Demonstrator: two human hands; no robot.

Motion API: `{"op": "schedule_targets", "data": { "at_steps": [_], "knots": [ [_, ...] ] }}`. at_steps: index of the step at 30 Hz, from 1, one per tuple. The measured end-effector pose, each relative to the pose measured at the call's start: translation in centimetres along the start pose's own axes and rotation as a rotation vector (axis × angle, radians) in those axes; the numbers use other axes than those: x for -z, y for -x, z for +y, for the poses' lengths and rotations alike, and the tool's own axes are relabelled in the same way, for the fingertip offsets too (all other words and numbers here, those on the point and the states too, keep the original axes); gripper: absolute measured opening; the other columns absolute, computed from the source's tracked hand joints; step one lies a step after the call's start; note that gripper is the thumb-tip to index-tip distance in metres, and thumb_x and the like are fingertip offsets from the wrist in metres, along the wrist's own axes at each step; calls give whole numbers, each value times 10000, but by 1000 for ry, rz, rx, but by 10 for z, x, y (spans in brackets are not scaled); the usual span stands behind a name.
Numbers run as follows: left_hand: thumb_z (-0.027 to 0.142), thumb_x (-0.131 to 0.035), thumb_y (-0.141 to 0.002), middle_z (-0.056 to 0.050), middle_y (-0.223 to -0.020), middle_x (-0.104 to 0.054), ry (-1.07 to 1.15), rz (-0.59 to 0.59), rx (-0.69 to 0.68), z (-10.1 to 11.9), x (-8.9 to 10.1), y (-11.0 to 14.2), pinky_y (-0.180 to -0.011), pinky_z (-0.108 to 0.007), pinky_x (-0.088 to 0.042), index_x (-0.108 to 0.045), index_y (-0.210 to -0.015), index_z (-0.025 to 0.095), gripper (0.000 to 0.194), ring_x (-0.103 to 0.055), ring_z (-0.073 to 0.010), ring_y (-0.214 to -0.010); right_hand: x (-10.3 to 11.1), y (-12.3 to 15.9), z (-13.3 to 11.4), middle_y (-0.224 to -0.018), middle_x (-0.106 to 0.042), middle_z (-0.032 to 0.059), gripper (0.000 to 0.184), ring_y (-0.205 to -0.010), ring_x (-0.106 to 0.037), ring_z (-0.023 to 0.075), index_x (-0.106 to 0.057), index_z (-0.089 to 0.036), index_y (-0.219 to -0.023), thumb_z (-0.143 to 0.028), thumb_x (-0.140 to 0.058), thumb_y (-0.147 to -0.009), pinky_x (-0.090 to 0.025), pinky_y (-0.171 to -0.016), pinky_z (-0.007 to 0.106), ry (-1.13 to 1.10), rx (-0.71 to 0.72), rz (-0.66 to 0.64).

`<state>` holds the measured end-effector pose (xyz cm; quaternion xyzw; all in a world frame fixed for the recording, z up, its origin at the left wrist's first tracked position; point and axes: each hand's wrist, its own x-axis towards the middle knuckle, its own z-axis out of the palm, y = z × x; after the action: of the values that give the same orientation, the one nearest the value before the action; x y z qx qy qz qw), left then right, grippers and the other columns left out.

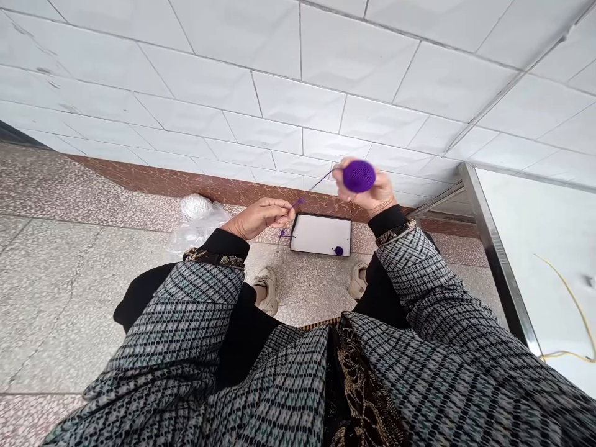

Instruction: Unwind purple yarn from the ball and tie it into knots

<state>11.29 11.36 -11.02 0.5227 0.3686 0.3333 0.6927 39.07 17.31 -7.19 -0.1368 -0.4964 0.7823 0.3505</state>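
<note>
My right hand [372, 192] is raised in front of the white tiled wall, fingers wrapped round a purple ball of yarn [359, 176]. A purple yarn strand [321, 181] runs from the ball down and left to my left hand [261, 217], which pinches it between fingertips. A short loose end hangs below those fingers. Below both hands, on the floor, lies a shallow black-rimmed white box [320, 215] with a small purple bit of yarn [338, 251] inside near its front edge.
A ball of white yarn [196, 205] rests on a clear plastic bag [193, 231] by the wall's brown skirting. My shoes [269, 289] stand on the speckled floor. At right is a metal-framed white panel [493, 248] with a yellow cord [575, 304].
</note>
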Motion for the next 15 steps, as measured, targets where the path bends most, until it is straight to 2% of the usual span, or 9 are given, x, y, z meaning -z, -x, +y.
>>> {"op": "schedule_targets", "data": {
  "at_steps": [2,4,5,8,10,13,15],
  "knots": [
    [442,-886,-667,-12,-565,-453,32,47,-6,-6,5,1,-533,-237,-329,-718,-684,131,354,-378,-97,-526,8,4,-13,-1045,-645,66,784,-744,-541,157,-588,-237,-1148,-578,-957,-547,-499,-600,285,-27,23,163],
    [473,-922,-655,-9,-574,-464,51,76,-3,-13,11,3,-545,-238,-357,-700,-654,132,407,-372,-84,-522,21,10,-27,-1033,-627,47,761,-734,-505,159,-603,-269,-1136,-490,-981,-513,-480,-601,296,-122,115,218],
    [494,-929,-651,-16,-587,-484,49,78,3,-17,15,5,-544,-239,-362,-694,-649,132,431,-379,-84,-523,28,14,-34,-1009,-623,34,733,-716,-486,155,-616,-282,-1118,-422,-991,-504,-470,-597,297,-205,201,178],
    [550,-907,-663,-32,-628,-533,-33,53,49,-34,29,9,-515,-237,-345,-688,-672,138,467,-394,-89,-525,50,26,-53,-980,-640,22,653,-674,-446,141,-652,-312,-1145,-193,-941,-572,-467,-618,301,-509,475,-50],
    [571,-857,-711,-13,-599,-517,-160,35,105,-48,41,12,-494,-232,-337,-666,-681,153,460,-401,-95,-511,58,33,-63,-1026,-653,54,653,-684,-454,145,-666,-293,-1194,-129,-894,-604,-483,-647,312,-624,633,-67],
    [537,-814,-761,21,-507,-481,-324,16,187,-64,59,16,-438,-213,-300,-655,-657,168,416,-397,-92,-451,54,41,-76,-1054,-634,92,536,-727,-443,163,-686,-249,-1192,-136,-804,-682,-479,-697,317,-695,767,54],
    [492,-854,-717,32,-465,-495,-375,4,226,-67,71,21,-399,-196,-274,-689,-644,163,375,-398,-84,-408,45,47,-86,-1048,-613,100,386,-759,-427,185,-689,-240,-1191,-179,-668,-810,-457,-717,322,-794,802,182]
  ]
}}
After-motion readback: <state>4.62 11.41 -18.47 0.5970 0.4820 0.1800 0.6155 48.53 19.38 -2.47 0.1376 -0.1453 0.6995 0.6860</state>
